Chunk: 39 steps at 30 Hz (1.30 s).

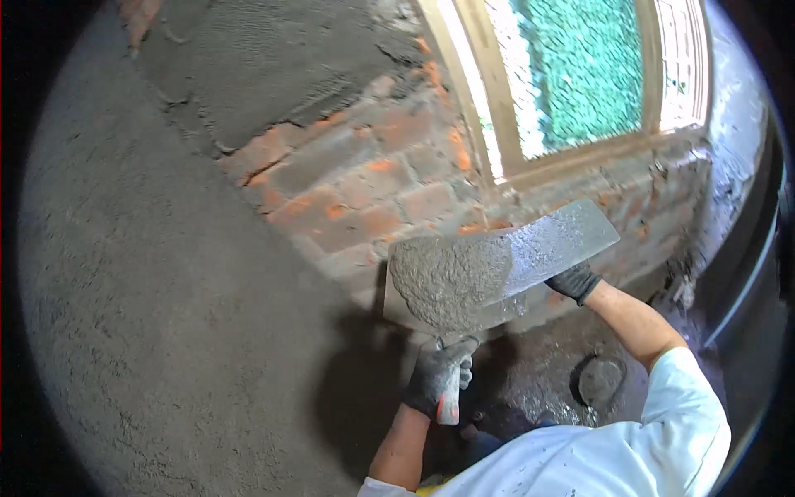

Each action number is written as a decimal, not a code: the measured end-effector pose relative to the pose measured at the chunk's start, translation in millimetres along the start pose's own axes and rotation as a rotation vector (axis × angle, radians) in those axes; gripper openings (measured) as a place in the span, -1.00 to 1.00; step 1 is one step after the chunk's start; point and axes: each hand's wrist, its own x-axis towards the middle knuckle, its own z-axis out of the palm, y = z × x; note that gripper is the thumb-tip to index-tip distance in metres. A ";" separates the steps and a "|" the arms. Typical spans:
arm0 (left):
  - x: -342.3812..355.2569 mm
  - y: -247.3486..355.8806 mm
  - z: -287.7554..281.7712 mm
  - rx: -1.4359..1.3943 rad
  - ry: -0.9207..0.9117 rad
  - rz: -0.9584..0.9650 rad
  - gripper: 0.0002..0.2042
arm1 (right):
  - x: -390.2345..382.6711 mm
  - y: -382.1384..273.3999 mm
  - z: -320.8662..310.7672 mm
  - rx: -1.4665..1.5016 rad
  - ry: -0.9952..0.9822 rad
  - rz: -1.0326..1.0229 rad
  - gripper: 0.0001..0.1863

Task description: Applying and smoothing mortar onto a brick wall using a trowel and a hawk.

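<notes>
My gloved left hand [439, 373] is closed on a grey tool handle [449, 398] with an orange-red mark, just below a flat board [397, 308] heaped with wet grey mortar [443, 282]. My gloved right hand [571, 282] grips a long flat float [580, 232] from beneath; its near part overlaps the mortar board, and its surface is wet and shiny. The fingers of my right hand are partly hidden under the float.
Ahead stands a brick wall [356, 190], partly coated with rough plaster [257, 66]. A window [584, 74] with green textured glass is at upper right. A plastered surface [149, 290] spans the left. A round grey container [598, 381] sits below on the wet floor.
</notes>
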 end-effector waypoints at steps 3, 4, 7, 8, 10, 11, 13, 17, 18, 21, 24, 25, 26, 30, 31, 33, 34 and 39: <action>-22.1 9.7 -24.5 -0.117 -0.005 0.066 -0.89 | 45.5 -40.1 -10.1 -0.107 0.182 -0.212 -0.64; -23.5 17.6 -32.8 -0.124 -0.014 0.071 -0.89 | 61.0 -47.8 -12.8 -0.133 0.228 -0.267 -0.65; -25.6 42.9 -64.1 -0.093 0.143 0.127 -0.90 | 127.6 -75.1 3.3 -0.152 0.278 -0.262 -0.67; -22.5 49.3 -80.9 -0.097 0.136 0.135 -0.90 | 151.0 -92.8 8.0 -0.156 0.336 -0.279 -0.67; -14.9 60.6 -112.6 -0.029 0.158 0.233 -0.89 | 186.7 -144.3 -2.3 -0.121 0.234 -0.190 -0.66; -16.3 66.4 -120.2 -0.034 0.174 0.232 -0.90 | 199.5 -150.6 13.1 -0.125 0.271 -0.237 -0.67; -12.1 85.7 -144.8 -0.043 0.158 0.258 -0.88 | 233.4 -191.7 20.4 -0.142 0.358 -0.309 -0.63; 3.7 108.1 -186.6 -0.016 0.216 0.288 -0.86 | 294.1 -273.5 29.4 -0.037 0.177 -0.215 -0.77; 0.5 109.0 -189.8 -0.025 0.210 0.279 -0.86 | 304.5 -290.3 23.8 0.039 -0.061 -0.128 -0.75; 31.8 124.1 -202.6 -0.017 0.176 0.295 -0.84 | 357.9 -306.4 39.5 -0.012 0.039 -0.268 -0.75; 41.3 131.0 -218.9 -0.086 0.122 0.365 -0.85 | 405.0 -346.9 7.6 -0.177 -0.194 -0.171 -0.67; 39.4 129.7 -216.9 -0.085 0.137 0.272 -0.86 | 416.3 -341.9 -6.2 -0.080 -0.329 -0.148 -0.78; 39.6 128.1 -218.4 -0.095 0.127 0.280 -0.86 | 427.1 -338.6 -18.4 0.018 -0.462 -0.123 -0.88; 38.1 134.1 -219.3 -0.106 0.117 0.288 -0.86 | 464.4 -357.2 -50.7 0.150 -0.553 0.019 -0.90; 37.1 133.4 -218.8 -0.118 0.108 0.280 -0.86 | 471.6 -358.4 -56.4 0.056 -0.572 0.008 -0.89; 41.3 130.9 -223.1 -0.161 0.065 0.263 -0.86 | 483.2 -358.8 -71.1 0.086 -0.598 -0.005 -0.88; 43.4 131.0 -224.7 -0.163 0.068 0.275 -0.86 | 489.7 -359.7 -79.6 0.119 -0.632 -0.017 -0.87; 35.6 134.8 -220.1 -0.079 0.080 0.332 -0.83 | 500.9 -366.3 -112.7 0.111 -0.606 -0.091 -0.76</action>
